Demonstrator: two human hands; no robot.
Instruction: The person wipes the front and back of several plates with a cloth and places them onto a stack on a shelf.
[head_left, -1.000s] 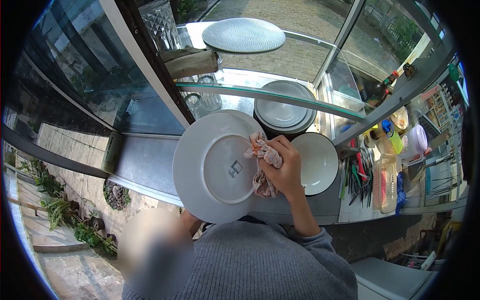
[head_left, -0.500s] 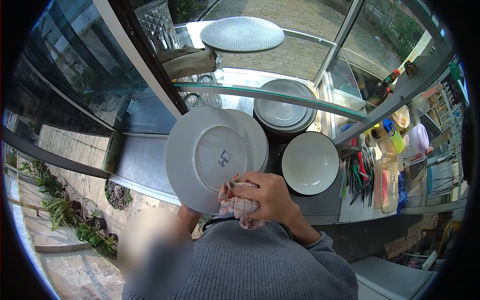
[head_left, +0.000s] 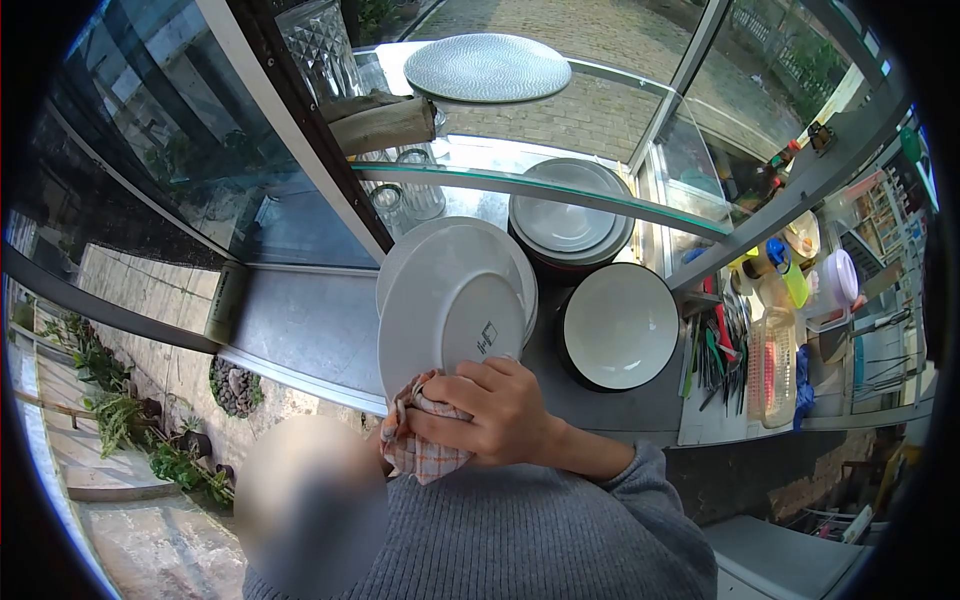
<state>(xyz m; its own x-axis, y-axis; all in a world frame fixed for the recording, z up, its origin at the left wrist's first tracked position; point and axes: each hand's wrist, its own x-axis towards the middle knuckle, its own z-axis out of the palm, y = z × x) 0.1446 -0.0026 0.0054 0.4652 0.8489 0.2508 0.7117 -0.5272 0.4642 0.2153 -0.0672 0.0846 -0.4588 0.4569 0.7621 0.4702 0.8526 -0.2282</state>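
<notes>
A white plate is held tilted, its underside with a small printed mark facing me. My right hand is closed around a checked orange-and-white cloth and presses it on the plate's near edge. Of my left hand, only a sliver shows at the plate's lower left; its fingers are hidden by the plate and cloth, and it supports that edge. Behind the held plate lie more white plates. To the right stands a white bowl with a dark rim.
More stacked plates stand behind a glass shelf edge. Drinking glasses and a round textured platter sit further back. Cutlery and a plastic basket lie at right. A metal-framed glass pane rises at left.
The plate has tilted and turned, looking narrower now, with its mark shifted right and down. My right hand has moved the cloth left along the near edge, and more of the plates behind shows.
</notes>
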